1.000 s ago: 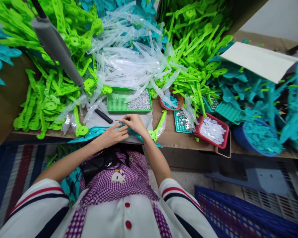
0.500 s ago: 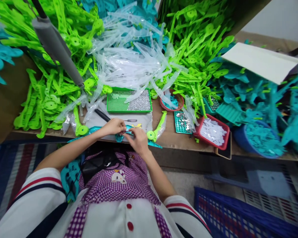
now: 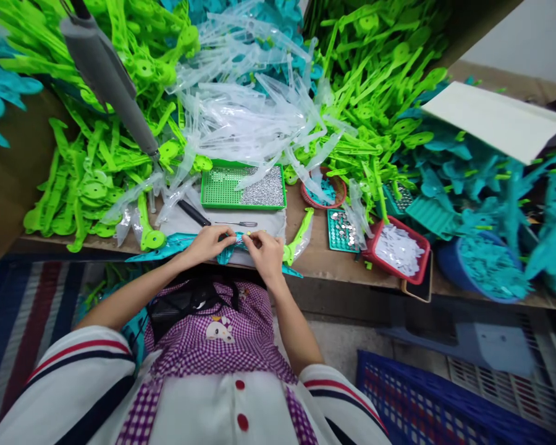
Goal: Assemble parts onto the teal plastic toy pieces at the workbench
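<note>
Both hands meet over a long teal plastic part [image 3: 167, 246] lying along the near edge of the wooden bench [image 3: 324, 259]. My left hand [image 3: 207, 242] grips the teal part near its middle. My right hand [image 3: 266, 250] pinches the same part from the right, beside a small yellow piece. A thin screwdriver [image 3: 236, 224] lies just beyond my hands on a grey mat. A green tray [image 3: 219, 188] half filled with small silver screws stands behind it.
Heaps of lime-green parts [image 3: 97, 167], clear plastic sleeves [image 3: 245, 117] and teal parts [image 3: 467, 179] crowd the bench. A red tray [image 3: 419, 262] of white pieces, a teal tray [image 3: 340, 230] of metal discs and a blue bowl [image 3: 449, 272] stand right. A grey hanging tool [image 3: 106, 74] hangs left. A blue crate [image 3: 421, 402] sits low right.
My right hand has moved back up from the bench edge to the teal part beside my left hand. The screwdriver, hidden a second ago, is now in view beyond my hands.
</note>
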Tool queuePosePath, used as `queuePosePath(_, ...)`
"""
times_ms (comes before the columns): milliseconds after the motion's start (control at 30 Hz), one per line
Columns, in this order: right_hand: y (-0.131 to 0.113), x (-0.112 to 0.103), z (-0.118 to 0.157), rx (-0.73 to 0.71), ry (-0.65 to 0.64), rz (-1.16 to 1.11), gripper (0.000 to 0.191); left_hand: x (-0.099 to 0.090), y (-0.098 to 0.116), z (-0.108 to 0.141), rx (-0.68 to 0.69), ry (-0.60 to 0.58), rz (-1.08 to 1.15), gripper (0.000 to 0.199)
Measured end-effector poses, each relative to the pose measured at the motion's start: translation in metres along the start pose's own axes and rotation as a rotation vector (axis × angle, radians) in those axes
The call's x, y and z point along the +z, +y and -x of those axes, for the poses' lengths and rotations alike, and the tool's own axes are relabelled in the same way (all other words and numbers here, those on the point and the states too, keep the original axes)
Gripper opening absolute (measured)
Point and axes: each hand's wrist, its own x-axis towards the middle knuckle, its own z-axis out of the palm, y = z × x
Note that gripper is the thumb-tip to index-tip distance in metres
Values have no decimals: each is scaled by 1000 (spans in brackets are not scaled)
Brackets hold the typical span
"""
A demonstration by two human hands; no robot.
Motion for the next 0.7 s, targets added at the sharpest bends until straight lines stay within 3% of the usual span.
queuePosePath(133, -2, 1, -11, 26, -99, 34, 40, 13, -12, 15, 100, 98, -32, 23)
queuePosePath(300, -6, -1, -26, 18, -244, 114, 38, 28, -22, 18, 336, 164, -232, 18)
queuePosePath(400, 3, -15, -35, -22, -316, 6, 34, 35, -22, 18, 354, 237, -296, 18)
queuePosePath(467, 9, -27, -39, -43, -284, -104, 31, 38, -24, 18, 348, 285, -301, 19)
queuePosePath(567, 11, -37, -46, -200, -282, -128, 28, 42, -27, 17, 356, 317, -296, 19)
queuePosePath(700, 5, -31, -52, -529, -524, 102, 24, 45, -32, 17, 363, 361, -307, 20)
